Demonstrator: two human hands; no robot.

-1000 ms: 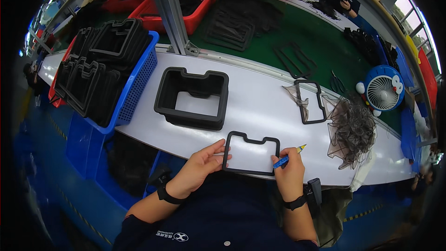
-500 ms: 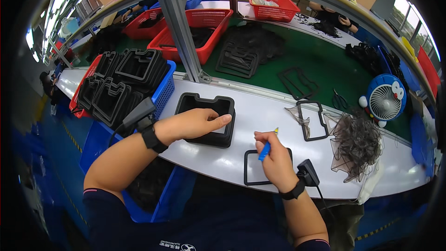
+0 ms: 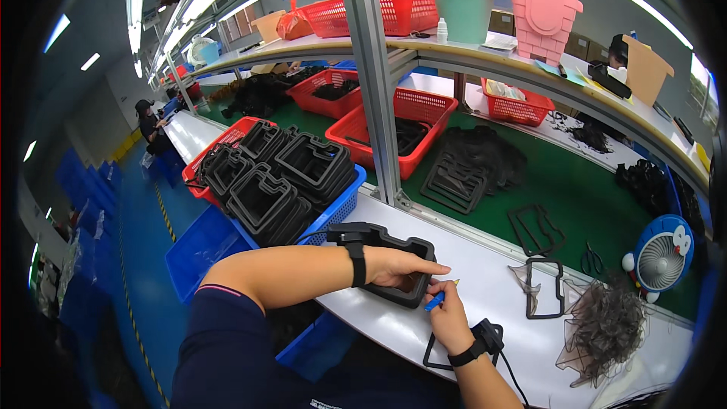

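Observation:
A thick black frame (image 3: 419,248) with a notched edge, perhaps several stacked, lies on the white tabletop. My left hand (image 3: 395,266) is over its near right corner, gripping the rim, with one finger stretched rightward and the others partly hidden in the opening. Against that corner, my right hand (image 3: 452,324) holds a slim blue pen-like tool (image 3: 435,302) with a yellowish tip. The fingers of my two hands nearly meet there. Beneath my right wrist, a thin black frame (image 3: 433,354) lies partly covered.
A blue basket (image 3: 350,198) piled with black frames (image 3: 261,201) stands left. Another thin frame (image 3: 562,288) and crumpled dark mesh (image 3: 602,329) lie right, near scissors (image 3: 591,259) and a blue fan (image 3: 660,261). A metal post (image 3: 376,91) rises behind the tabletop.
My view has swung up and left. My left hand has shifted to the frame's right corner, and my right hand has brought the blue tool up against it.

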